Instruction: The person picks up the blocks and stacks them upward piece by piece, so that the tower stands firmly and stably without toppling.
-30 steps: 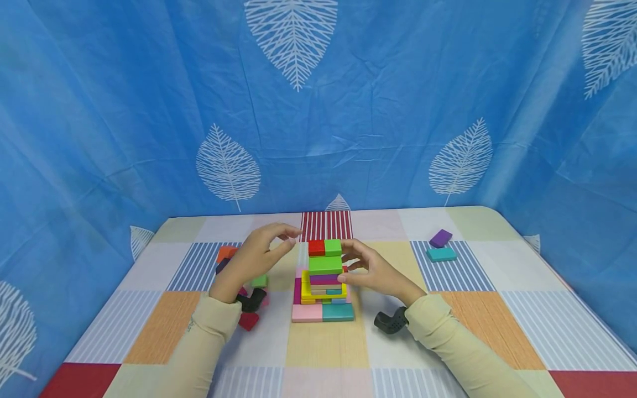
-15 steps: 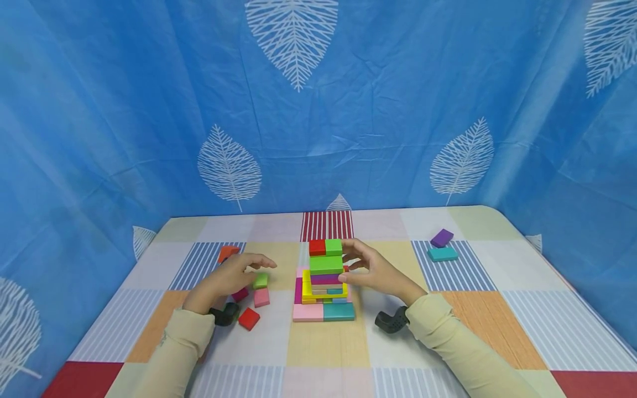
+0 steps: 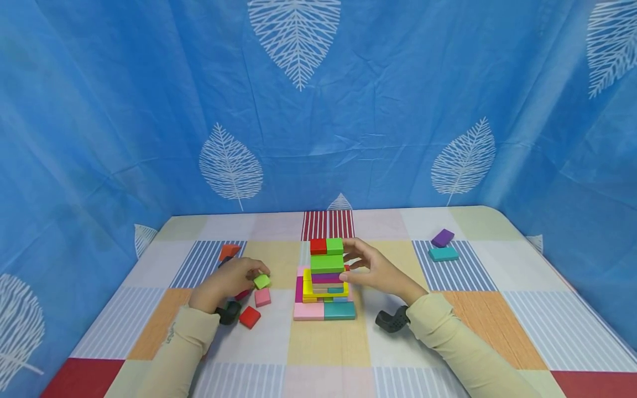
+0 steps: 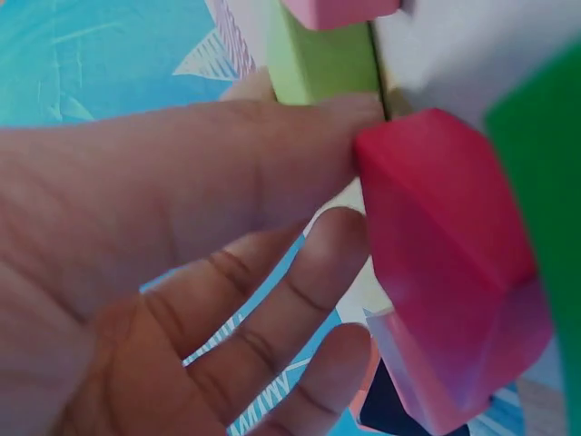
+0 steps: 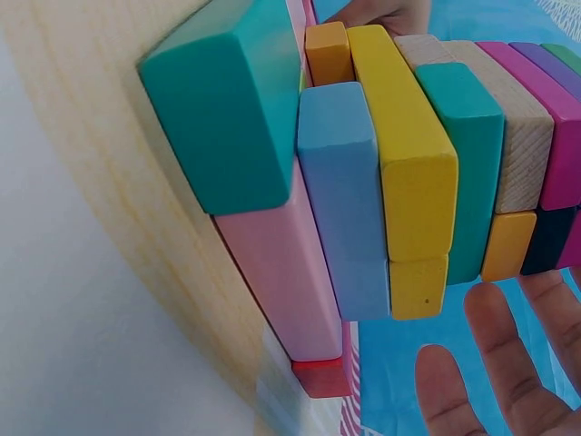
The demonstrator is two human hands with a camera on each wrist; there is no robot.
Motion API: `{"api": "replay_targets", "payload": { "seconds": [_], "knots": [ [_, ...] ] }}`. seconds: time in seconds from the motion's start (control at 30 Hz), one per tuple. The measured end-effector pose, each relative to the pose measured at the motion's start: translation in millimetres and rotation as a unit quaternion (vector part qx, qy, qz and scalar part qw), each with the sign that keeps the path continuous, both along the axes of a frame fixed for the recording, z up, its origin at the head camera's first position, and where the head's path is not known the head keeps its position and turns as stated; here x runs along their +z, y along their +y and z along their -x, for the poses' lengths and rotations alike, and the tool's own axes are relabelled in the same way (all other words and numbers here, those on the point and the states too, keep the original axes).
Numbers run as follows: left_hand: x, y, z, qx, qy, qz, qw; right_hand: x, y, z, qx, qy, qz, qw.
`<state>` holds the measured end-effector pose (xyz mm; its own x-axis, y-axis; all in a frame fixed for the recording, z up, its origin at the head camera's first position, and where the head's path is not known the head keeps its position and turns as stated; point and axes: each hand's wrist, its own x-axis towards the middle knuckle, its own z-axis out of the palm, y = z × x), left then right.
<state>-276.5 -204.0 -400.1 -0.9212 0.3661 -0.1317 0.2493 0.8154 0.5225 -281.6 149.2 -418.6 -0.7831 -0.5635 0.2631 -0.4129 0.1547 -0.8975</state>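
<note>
In the head view, my left hand [image 3: 234, 279] pinches a light green block [image 3: 261, 281]. The left wrist view shows the thumb on this block's side and the index finger mostly hidden behind. A crimson block [image 4: 445, 236] lies right beside the thumb tip. My right hand [image 3: 380, 270] stands at the right side of a block tower [image 3: 327, 264], fingers spread and slightly bent, thumb tip at the purple layer. One red block [image 3: 318, 246] and a bright green block [image 3: 334, 246] top the tower. Pink and teal blocks [image 3: 340, 310] form its front base.
Near my left hand lie a pink block [image 3: 262, 297], a red block [image 3: 250, 317] and an orange block [image 3: 229, 252]. A purple block [image 3: 442, 238] and a turquoise block [image 3: 443, 254] rest at the back right. A blue leaf-patterned curtain [image 3: 348, 138] hangs behind the patterned tabletop.
My left hand has moved away from beside the tower, left and down to the loose blocks, and taken hold of the light green block. My right hand stays at the tower.
</note>
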Motion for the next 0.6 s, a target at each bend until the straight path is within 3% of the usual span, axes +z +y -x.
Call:
{"api": "replay_targets", "payload": {
  "seconds": [0.37, 0.5, 0.6],
  "knots": [
    [4.8, 2.8, 0.8, 0.023, 0.004, 0.008, 0.9997, 0.0, -0.1, -0.8, 0.002, -0.003, 0.002, 1.0000],
    [12.6, 6.6, 0.3, 0.002, 0.059, -0.018, 0.9981, -0.1, 0.2, -0.6, 0.002, -0.002, 0.001, 1.0000],
    [20.9, 11.5, -4.1, -0.009, 0.115, -0.044, 0.9923, -0.3, 0.3, 0.1, 0.003, 0.000, 0.000, 1.0000]
  ]
}}
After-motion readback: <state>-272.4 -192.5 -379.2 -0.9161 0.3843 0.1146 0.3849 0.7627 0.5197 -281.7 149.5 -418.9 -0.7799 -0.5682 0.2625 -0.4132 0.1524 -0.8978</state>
